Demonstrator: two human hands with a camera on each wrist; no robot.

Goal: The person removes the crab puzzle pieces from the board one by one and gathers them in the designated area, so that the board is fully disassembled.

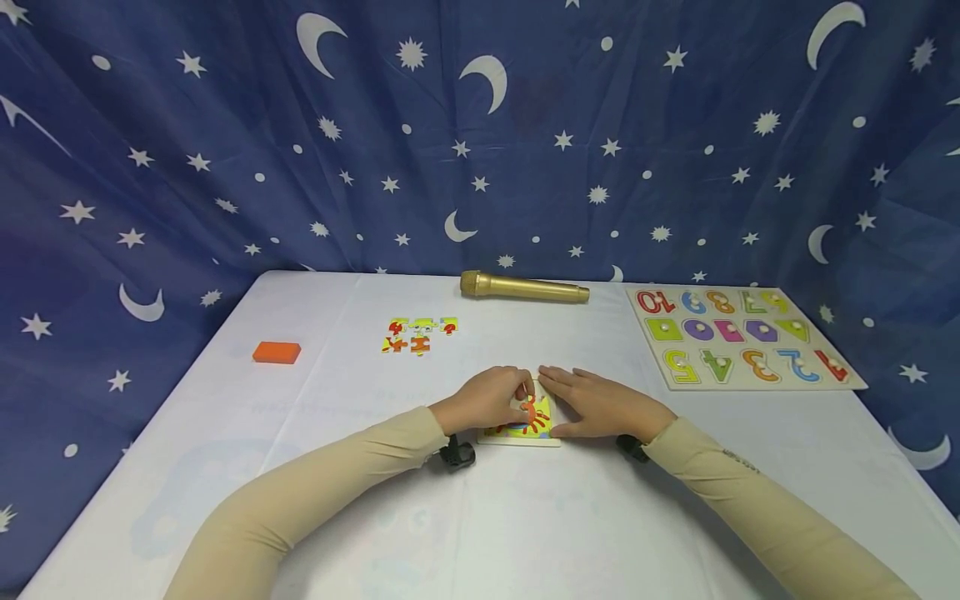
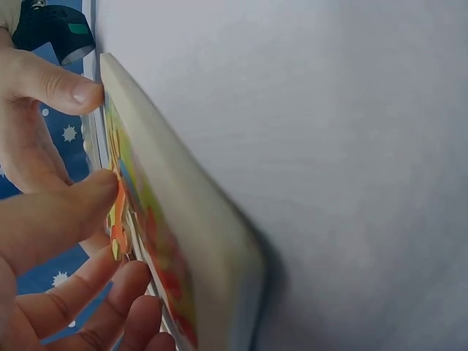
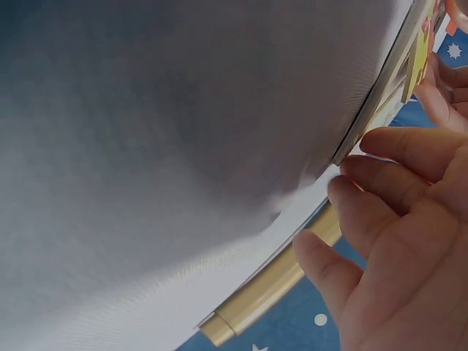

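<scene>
orange piece (image 2: 118, 212) pinched by left hand (image 1: 486, 402); right hand (image 1: 606, 407) touches tray (image 1: 519, 442) edge

Pzl frame (image 2: 191, 212) – matt, wood-look

Puzzle board (image 1: 522, 442) partly hidden by left hand (image 1: 483, 400)

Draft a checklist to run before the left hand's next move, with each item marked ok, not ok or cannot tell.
1. Left hand has a grip: ok, it pinches a piece.
2. Right hand at the frame: ok, it lies along the right side.
3. Piece seated flat: not ok, it looks tilted up from the frame.
4. Gap under the piece matches its shape: cannot tell, the left hand hides that part.
5. Loose pieces out of the way: ok, they lie beyond the frame, to the left.
6. Mic clear of both hands: ok, it lies farther back.
</scene>
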